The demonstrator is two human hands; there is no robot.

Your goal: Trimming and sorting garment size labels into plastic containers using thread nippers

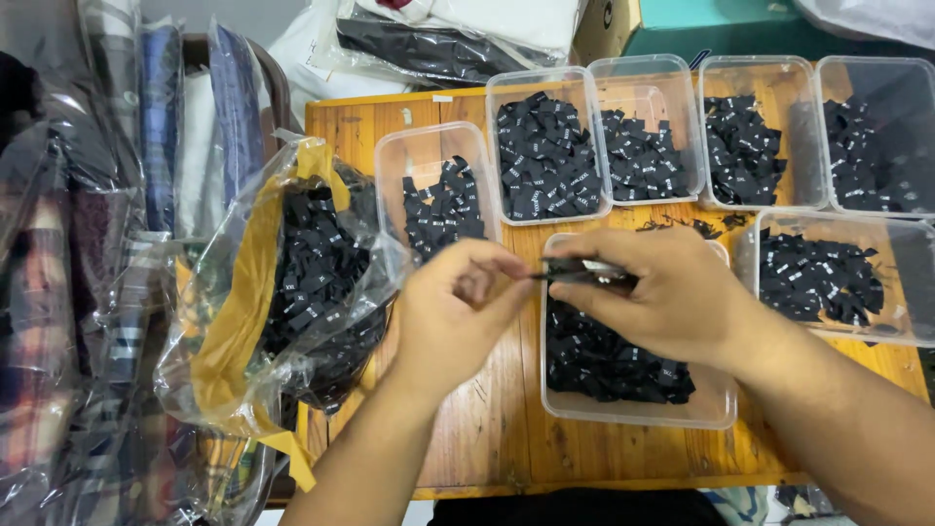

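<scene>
Both hands meet over the middle of the wooden counter [506,429], above a clear tub [633,414] that sits near the front edge and is partly filled with small black labels [609,365]. The right hand [672,292] reaches in from the right, its fingers [584,255] pinched narrow on a thin stack of labels [579,274] held flat and pointing left. The left hand [458,312] comes up from the front edge, its fingers [502,268] curled in and closed on the left end of that same stack, so the two hands touch through it. Just beyond the left hand stands another tub [433,151] with a smaller heap of black labels. Along the back edge runs a row of four tubs [541,83], each holding a pile of the same labels, the second one set slightly behind the first. A further tub [911,331] lies at the right edge, below the row, also with labels inside. A few loose labels [696,226] lie on the bare wood between the row and the right hand. At the left edge a crumpled plastic bag [224,321] with a yellow lining spills more black labels [312,282] toward the left hand. Past the left edge hang garments in clear wrap [107,195]
</scene>
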